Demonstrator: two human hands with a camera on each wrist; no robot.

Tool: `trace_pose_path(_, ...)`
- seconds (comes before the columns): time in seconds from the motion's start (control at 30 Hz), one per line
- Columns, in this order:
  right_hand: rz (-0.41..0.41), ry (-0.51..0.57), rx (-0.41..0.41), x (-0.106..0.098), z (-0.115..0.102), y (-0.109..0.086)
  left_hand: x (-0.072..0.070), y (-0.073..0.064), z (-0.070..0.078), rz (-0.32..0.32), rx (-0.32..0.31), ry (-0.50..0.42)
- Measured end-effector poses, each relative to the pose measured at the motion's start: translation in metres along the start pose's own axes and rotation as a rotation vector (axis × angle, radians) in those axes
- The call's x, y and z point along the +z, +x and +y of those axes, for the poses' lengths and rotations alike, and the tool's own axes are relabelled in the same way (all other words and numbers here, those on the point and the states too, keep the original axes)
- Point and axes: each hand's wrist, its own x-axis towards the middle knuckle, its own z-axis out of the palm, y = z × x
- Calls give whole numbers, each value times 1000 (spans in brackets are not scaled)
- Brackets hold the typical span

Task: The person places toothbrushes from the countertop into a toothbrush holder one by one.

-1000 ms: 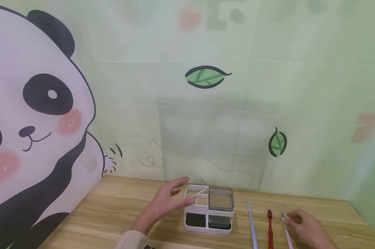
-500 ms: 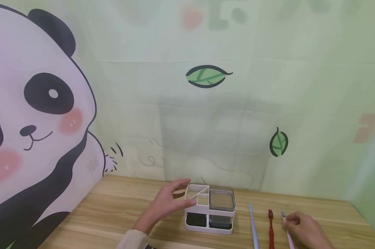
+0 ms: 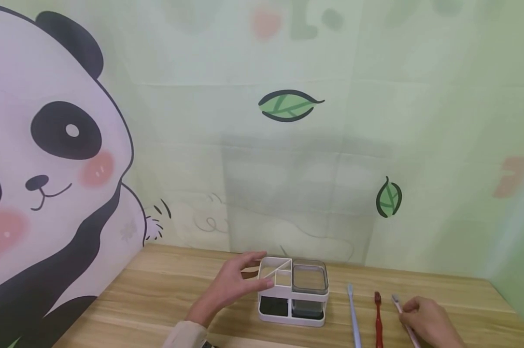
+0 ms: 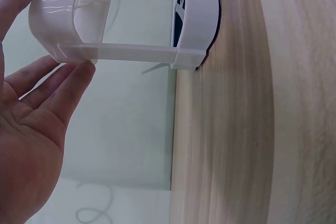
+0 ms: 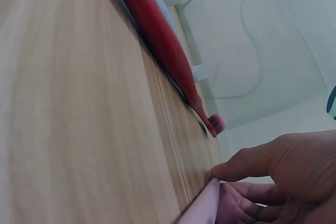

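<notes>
A white toothbrush holder (image 3: pixel 276 292) with divided upper slots and a smoky clear cup (image 3: pixel 307 308) stands on the wooden table. My left hand (image 3: pixel 232 281) grips its upper left corner, thumb along the front rim and fingertips against the far side. In the left wrist view those fingers (image 4: pixel 73 85) press the holder's white wall (image 4: pixel 58 11). Off to the right, my right hand (image 3: pixel 431 320) pinches a pale pink toothbrush (image 3: pixel 397 303) by its handle, partly hidden by the fingers. The right wrist view shows the pink handle (image 5: pixel 203 205) between thumb and fingers, low over the wood.
A red toothbrush (image 3: pixel 378 323) and a light blue toothbrush (image 3: pixel 353 316) lie on the table (image 3: pixel 166 280) between the holder and my right hand. Behind the table hangs a green cloth backdrop (image 3: pixel 192 159) printed with a panda and leaves.
My right hand has come onto the pink toothbrush and now pinches it; its handle has swung slightly rightward. The left hand's fingers have shifted slightly onto the holder.
</notes>
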Motion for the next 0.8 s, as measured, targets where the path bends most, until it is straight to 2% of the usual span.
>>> trace_pose_path(0.23, -8, 13, 25, -2, -1, 0, 1, 0, 1, 0, -9, -6)
trace_pose_path(0.43, -15, 107, 42, -8, -6, -4, 1, 0, 1, 0, -12, -13)
trace_pose_path(0.7, 33, 171, -84, -20, -17, -11, 2, -1, 0, 2, -15, -31)
trace_pose_path(0.8, 33, 204, -106, -24, -22, -12, 2, -1, 0, 3, -17, -37)
